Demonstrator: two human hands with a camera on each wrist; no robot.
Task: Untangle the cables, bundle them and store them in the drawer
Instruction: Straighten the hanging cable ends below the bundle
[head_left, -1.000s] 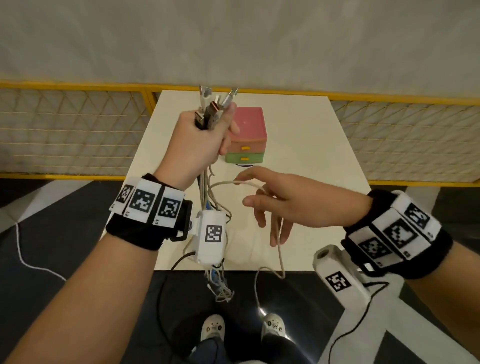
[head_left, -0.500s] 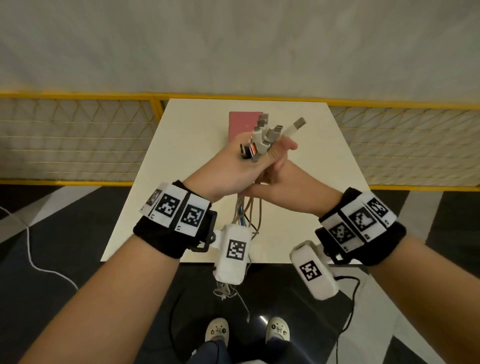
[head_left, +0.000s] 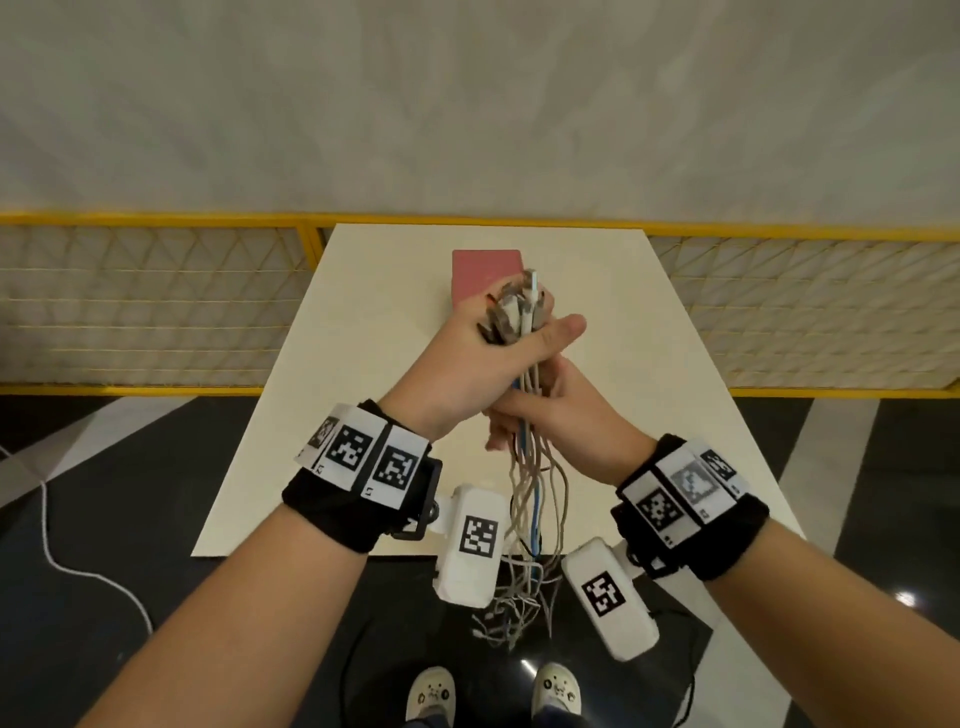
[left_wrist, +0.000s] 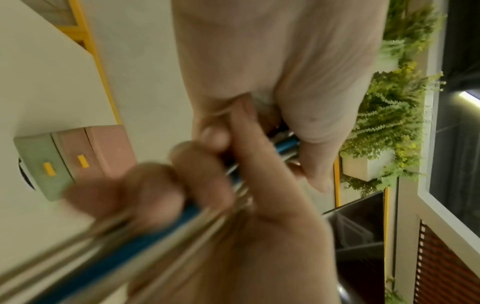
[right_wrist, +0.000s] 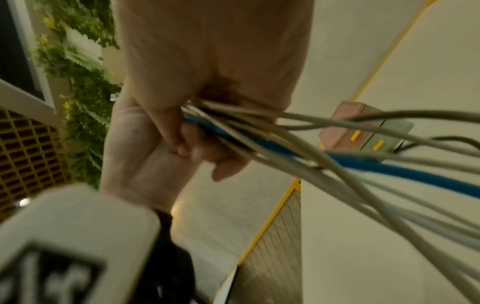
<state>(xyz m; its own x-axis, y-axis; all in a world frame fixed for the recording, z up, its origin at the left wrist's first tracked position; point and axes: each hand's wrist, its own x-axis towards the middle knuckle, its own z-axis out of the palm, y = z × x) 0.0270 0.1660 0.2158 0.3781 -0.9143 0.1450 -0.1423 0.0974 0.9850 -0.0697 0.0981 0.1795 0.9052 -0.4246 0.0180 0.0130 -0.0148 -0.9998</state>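
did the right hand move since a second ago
Yes. The right hand went from open air over the table's near edge, apart from the left hand, up against it, and now grips the cables just below it.

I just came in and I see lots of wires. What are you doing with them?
A person is gathering loose cables into one bunch. The left hand grips them near the plugs, held above the table. The right hand wraps around them just below. The rest dangles toward the floor. The little drawer box on the table looks shut.
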